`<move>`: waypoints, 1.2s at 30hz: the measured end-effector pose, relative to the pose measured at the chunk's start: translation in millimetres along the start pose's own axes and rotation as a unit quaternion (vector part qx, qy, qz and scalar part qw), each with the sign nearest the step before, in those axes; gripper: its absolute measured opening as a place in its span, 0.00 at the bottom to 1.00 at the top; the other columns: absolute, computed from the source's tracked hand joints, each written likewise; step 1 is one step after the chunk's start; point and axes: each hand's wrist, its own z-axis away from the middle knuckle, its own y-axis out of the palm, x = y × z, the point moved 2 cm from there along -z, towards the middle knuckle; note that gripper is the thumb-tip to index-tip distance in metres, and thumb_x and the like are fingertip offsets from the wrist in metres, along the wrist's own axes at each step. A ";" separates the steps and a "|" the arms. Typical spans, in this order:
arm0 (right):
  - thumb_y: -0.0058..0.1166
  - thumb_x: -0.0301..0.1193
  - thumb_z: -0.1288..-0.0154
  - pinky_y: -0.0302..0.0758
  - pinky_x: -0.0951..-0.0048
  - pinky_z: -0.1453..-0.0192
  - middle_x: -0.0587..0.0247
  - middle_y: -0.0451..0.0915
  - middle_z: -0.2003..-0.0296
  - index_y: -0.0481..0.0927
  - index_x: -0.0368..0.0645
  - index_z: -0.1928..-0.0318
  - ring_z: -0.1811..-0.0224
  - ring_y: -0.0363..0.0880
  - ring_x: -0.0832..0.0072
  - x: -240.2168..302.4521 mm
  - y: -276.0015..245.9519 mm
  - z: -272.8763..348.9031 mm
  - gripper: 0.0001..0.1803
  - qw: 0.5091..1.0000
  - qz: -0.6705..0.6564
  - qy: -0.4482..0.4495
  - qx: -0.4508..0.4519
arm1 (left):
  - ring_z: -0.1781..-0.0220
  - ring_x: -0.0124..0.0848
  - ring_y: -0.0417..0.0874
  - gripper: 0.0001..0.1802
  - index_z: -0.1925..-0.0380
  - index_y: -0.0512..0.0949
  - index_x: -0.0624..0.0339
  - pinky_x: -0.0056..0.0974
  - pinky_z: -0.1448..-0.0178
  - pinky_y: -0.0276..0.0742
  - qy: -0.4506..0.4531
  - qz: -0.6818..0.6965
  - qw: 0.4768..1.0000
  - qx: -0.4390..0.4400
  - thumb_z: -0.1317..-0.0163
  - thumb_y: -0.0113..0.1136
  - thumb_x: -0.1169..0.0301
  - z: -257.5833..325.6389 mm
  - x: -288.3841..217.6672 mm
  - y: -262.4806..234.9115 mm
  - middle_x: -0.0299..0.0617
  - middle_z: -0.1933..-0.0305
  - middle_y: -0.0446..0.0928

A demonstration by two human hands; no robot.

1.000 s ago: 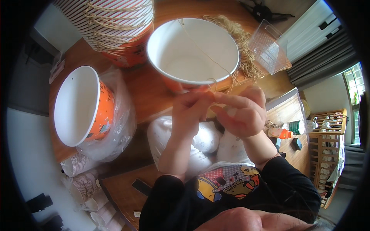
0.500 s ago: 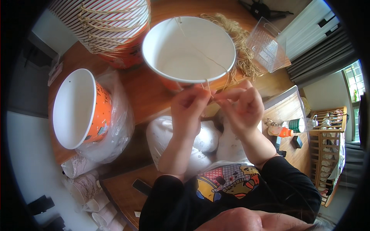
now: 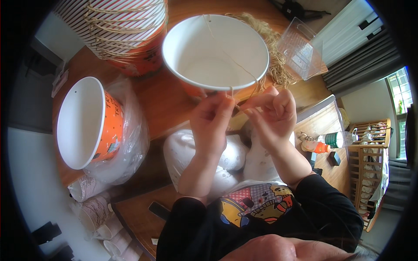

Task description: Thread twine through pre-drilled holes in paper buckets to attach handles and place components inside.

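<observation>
A paper bucket (image 3: 187, 48), white inside and orange outside, stands on the table in front of me. A thin tan string (image 3: 232, 90) runs from its far rim across the mouth and loops over the near rim. Just below that rim, my left hand (image 3: 210, 122) pinches the string between thumb and fingertips. My right hand (image 3: 275, 122) pinches it close beside, its other fingers curled. Between the fingertips the string's exact path is too small to make out. Right of the bucket lies a loose bundle of the same string (image 3: 281, 69).
Stacked striped buckets (image 3: 126, 30) with string handles stand at the back left. Another orange bucket (image 3: 112, 126) lies tilted in clear plastic (image 3: 135, 135). A clear plastic box (image 3: 300, 50) sits at the back right. Bottles (image 3: 315, 146) and a phone (image 3: 159, 210) are nearby.
Both hands stay at the near rim, and the gap between their fingertips has widened slightly. The view has shifted a little.
</observation>
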 end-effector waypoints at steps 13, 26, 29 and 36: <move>0.62 0.18 0.38 0.67 0.79 0.64 0.54 0.86 0.62 0.59 0.45 0.69 0.68 0.68 0.82 -2.5 -6.9 -1.4 0.21 0.996 0.092 -0.018 0.012 | 0.71 0.12 0.73 0.12 0.56 0.83 0.68 0.18 0.68 0.64 -0.052 -0.039 0.996 0.065 0.38 0.68 0.73 -3.7 -16.7 7.8 0.31 0.67 0.81; 0.71 0.25 0.47 0.73 0.77 0.69 0.62 0.83 0.70 0.68 0.41 0.74 0.72 0.76 0.79 32.9 4.1 -27.9 0.19 0.973 0.221 -0.016 0.062 | 0.71 0.13 0.72 0.08 0.63 0.85 0.64 0.21 0.69 0.64 0.012 -0.129 0.990 0.051 0.44 0.70 0.77 -6.6 0.6 2.2 0.28 0.72 0.78; 0.70 0.25 0.48 0.72 0.77 0.71 0.65 0.81 0.74 0.67 0.42 0.74 0.74 0.75 0.78 33.8 10.1 -27.8 0.19 0.958 0.281 -0.025 0.045 | 0.72 0.13 0.71 0.08 0.64 0.85 0.64 0.22 0.69 0.65 0.027 -0.156 0.986 0.052 0.44 0.70 0.77 -5.5 0.3 2.9 0.28 0.73 0.78; 0.68 0.21 0.46 0.68 0.81 0.72 0.68 0.80 0.76 0.66 0.42 0.73 0.73 0.73 0.86 30.1 12.6 -27.0 0.18 0.984 0.171 0.039 -0.014 | 0.75 0.15 0.71 0.07 0.70 0.83 0.65 0.23 0.71 0.65 0.038 -0.216 0.975 0.045 0.45 0.71 0.72 -5.9 3.5 1.1 0.28 0.79 0.76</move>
